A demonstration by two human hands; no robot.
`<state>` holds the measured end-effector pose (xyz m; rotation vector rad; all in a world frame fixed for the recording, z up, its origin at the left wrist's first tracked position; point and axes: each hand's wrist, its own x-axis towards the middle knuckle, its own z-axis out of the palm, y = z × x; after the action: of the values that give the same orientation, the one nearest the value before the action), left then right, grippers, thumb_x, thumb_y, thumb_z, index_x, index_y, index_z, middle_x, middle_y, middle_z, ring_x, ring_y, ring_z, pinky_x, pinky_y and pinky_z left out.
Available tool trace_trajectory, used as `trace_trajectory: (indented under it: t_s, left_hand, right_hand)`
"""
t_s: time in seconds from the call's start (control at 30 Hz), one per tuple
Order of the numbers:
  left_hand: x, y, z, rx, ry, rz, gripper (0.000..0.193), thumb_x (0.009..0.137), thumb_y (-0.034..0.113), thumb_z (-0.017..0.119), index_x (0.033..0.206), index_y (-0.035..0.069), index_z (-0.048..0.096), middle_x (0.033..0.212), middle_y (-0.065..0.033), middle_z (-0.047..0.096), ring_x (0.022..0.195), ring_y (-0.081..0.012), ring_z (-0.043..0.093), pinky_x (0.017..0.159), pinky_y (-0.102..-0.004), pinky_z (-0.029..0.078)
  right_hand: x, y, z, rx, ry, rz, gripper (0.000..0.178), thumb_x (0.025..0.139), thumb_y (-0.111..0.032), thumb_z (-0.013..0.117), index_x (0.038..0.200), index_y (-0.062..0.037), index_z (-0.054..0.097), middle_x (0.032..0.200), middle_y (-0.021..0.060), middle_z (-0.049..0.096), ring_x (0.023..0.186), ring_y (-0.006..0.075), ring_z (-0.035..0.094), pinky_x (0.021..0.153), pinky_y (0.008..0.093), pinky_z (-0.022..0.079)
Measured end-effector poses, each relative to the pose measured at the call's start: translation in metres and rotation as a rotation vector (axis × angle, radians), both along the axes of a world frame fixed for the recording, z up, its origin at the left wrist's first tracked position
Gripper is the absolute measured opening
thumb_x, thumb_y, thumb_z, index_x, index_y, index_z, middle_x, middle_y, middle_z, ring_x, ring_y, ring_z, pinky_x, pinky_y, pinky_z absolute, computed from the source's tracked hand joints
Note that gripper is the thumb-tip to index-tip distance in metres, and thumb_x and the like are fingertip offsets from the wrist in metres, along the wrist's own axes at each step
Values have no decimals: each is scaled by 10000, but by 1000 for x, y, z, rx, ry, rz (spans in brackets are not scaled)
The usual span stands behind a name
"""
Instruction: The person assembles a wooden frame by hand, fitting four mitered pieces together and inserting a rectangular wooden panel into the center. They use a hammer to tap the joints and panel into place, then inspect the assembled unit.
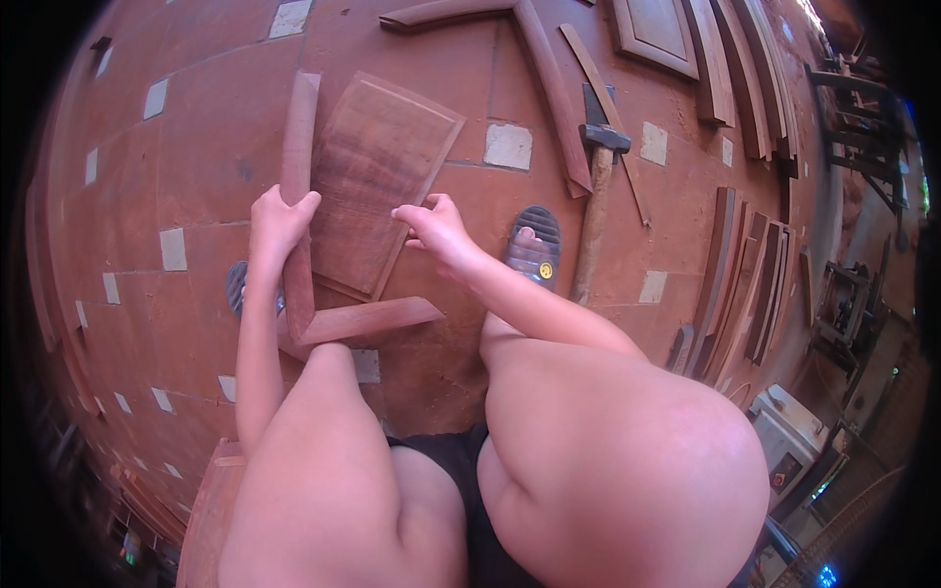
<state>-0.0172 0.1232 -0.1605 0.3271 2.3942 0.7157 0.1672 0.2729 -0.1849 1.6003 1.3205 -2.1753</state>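
My left hand (280,227) is wrapped round the long leg of an L-shaped wooden frame piece (298,147), whose short leg points right, in front of my knees. Against that leg's right side, a flat wooden panel (377,171) with bevelled edges lies tilted; I cannot tell whether its edge sits in the frame. Beside the panel's right edge, my right hand (438,233) is raised with its fingers apart and nothing in them. A hammer (593,211) with a wooden handle lies on the floor to the right of my right foot.
Another angled frame piece (541,73) and a thin wooden strip (595,83) lie beyond the hammer. A framed panel (655,37) and stacked wooden boards (740,269) line the right side. A white box-shaped machine (787,436) stands lower right. The floor (211,127) is reddish tile.
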Motion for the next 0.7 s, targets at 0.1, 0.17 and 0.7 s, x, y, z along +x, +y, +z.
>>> trace_trajectory:
  t_s: [0.1,0.17,0.7]
  left_hand:
    - [-10,0,5,19,-150,123,364,790,291,683,845,-64,629,717,-184,672,634,-267,702,579,-391,562]
    - [-11,1,5,50,-134,112,328,803,278,676,812,-44,618,666,-136,641,568,-229,671,519,-371,544]
    - [12,32,-23,270,-215,224,335,817,276,670,909,-41,612,689,-84,600,551,-228,636,517,-370,543]
  right_hand:
    - [-5,0,-8,50,-50,45,777,809,-254,759,1379,91,361,1147,161,568,944,190,563,828,337,510]
    - [-5,12,-19,-83,1,-20,719,813,-254,762,1336,86,405,1128,153,592,967,191,574,851,338,502]
    - [29,165,17,841,235,-247,415,945,-185,698,1226,90,565,1023,99,667,921,137,611,826,285,482]
